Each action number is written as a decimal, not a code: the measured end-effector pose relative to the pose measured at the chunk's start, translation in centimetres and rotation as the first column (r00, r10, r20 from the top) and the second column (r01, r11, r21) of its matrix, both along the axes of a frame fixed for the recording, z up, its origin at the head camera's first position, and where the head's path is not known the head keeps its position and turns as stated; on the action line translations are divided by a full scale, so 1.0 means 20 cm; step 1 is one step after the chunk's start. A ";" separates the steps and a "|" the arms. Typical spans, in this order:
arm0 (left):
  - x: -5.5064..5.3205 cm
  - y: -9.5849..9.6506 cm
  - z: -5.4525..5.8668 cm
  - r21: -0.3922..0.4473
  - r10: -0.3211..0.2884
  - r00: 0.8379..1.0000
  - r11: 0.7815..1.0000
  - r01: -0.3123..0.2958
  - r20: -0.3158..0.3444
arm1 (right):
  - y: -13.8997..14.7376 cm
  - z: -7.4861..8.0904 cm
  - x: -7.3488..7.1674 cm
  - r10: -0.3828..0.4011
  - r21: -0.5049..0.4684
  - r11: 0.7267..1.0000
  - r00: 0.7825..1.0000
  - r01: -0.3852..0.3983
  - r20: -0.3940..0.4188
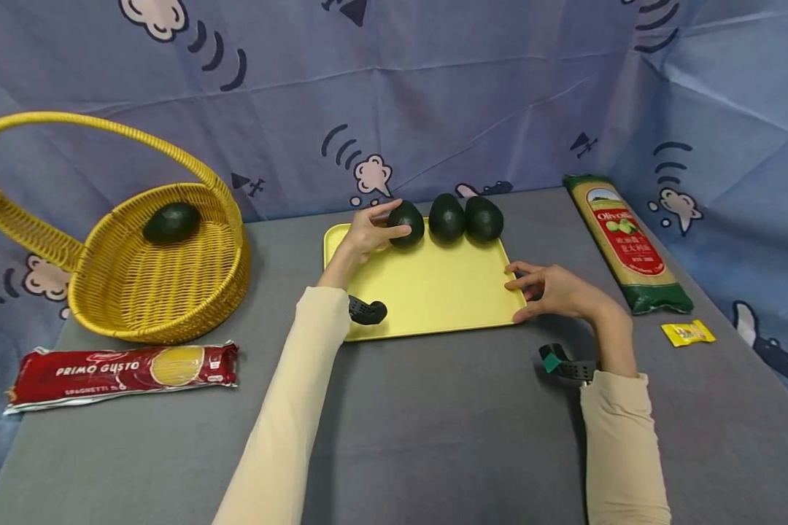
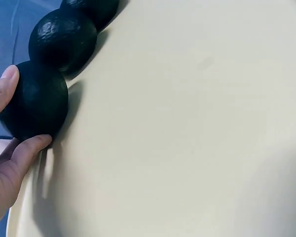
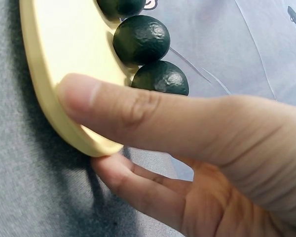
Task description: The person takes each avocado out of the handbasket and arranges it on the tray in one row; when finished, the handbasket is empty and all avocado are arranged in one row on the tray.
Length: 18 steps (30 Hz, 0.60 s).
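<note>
Three dark green avocados line the far edge of a yellow tray [image 1: 440, 292]. My left hand [image 1: 370, 232] holds the leftmost avocado [image 1: 407, 224] between thumb and fingers; the left wrist view shows this avocado [image 2: 37, 101] close beside its neighbour [image 2: 64, 42]. The middle avocado [image 1: 446, 219] and the right avocado [image 1: 484, 219] sit side by side. At the tray's near right corner, my right hand [image 1: 551, 292] pinches the rim. In the right wrist view the thumb [image 3: 108, 101] lies over the rim, with fingers against its outer side.
A yellow wicker basket [image 1: 151, 332] with a tall handle stands at the left, one avocado [image 1: 172, 223] inside. Before it lies a red spaghetti pack [image 1: 125, 372]. On the right are a red and green pasta pack [image 1: 630, 244] and a small yellow packet [image 1: 688, 333]. Printed cloth hangs behind.
</note>
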<state>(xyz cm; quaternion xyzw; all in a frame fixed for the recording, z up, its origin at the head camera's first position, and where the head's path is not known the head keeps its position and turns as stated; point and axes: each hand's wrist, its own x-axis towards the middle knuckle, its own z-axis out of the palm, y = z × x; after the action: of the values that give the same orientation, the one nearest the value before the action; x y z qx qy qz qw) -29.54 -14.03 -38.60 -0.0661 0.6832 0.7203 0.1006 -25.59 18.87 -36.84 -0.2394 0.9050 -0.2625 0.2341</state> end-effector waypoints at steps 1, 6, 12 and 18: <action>0.00 0.00 0.00 -0.002 0.003 1.000 1.000 -0.003 0.000 | 0.00 0.00 0.00 0.001 0.000 1.000 1.000 -0.001 -0.002; 0.02 -0.04 0.01 -0.056 0.005 1.000 0.998 -0.007 -0.022 | -0.01 0.01 -0.01 0.003 -0.002 1.000 1.000 -0.003 -0.002; 0.04 -0.09 0.02 -0.061 -0.027 1.000 0.998 0.027 -0.013 | 0.00 0.01 -0.01 0.012 -0.006 1.000 1.000 -0.012 -0.010; 0.04 -0.08 0.02 -0.070 -0.082 0.996 0.994 0.081 -0.021 | 0.00 0.00 0.00 0.018 -0.005 1.000 1.000 -0.018 -0.015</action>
<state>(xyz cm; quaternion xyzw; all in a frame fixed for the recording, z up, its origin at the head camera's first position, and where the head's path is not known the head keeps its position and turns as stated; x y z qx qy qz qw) -28.77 -15.54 -38.30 -0.0332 0.7110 0.6922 0.1195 -25.61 18.85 -36.86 -0.2500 0.9038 -0.2610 0.2290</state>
